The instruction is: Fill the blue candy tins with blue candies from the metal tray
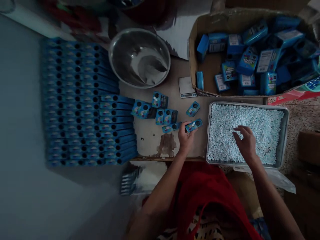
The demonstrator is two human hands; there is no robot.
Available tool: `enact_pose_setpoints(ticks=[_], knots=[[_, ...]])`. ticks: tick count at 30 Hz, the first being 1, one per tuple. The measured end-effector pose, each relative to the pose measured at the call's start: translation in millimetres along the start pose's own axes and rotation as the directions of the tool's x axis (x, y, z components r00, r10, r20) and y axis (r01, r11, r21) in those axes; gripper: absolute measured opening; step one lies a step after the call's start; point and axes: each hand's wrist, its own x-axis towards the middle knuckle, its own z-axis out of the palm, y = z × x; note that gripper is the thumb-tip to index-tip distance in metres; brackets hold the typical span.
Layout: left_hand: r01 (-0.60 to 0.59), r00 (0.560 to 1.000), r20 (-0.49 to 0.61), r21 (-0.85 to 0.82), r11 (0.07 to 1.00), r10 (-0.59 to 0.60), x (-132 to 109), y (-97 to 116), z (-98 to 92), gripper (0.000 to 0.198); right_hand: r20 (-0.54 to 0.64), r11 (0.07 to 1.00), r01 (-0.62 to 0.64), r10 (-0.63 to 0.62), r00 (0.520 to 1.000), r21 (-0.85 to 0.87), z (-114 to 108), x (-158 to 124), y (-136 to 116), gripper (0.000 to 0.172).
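My left hand [186, 137] grips a small blue candy box [194, 125] at its left end, with the printed top and a dark round spot facing up. Close by lies another blue box [193, 108], apart from the hand. Just left of my fingers is a blue box [171, 127], partly hidden. Over the metal tray [286, 133] of small white and pale-blue candies [230, 116] hovers my right hand [245, 141], fingers curved and thumb a little apart from the index finger. Nothing shows between those fingertips.
Rows of stacked blue boxes [82, 110] fill the left side. A steel bowl [115, 63] with white contents stands behind, near a small scale [187, 88]. At the back right, a cardboard carton [193, 50] holds many loose blue boxes. Several boxes [166, 116] lie mid-table.
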Motion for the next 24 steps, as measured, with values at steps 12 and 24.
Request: enact_pose_setpoints(ticks=[12,24], knots=[[-0.543,0.828,0.271,0.17,0.823,0.491,140,113,-29.9,0.012,0.124,0.99,0.143,-0.141,0.982,-0.007,24,230,-72,0.021],[-0.388,0.747,0.658,0.316,0.866,0.095,298,106,130.4,0.038,0.581,0.662,0.68,-0.432,0.69,-0.316,89,342,-43,0.031]])
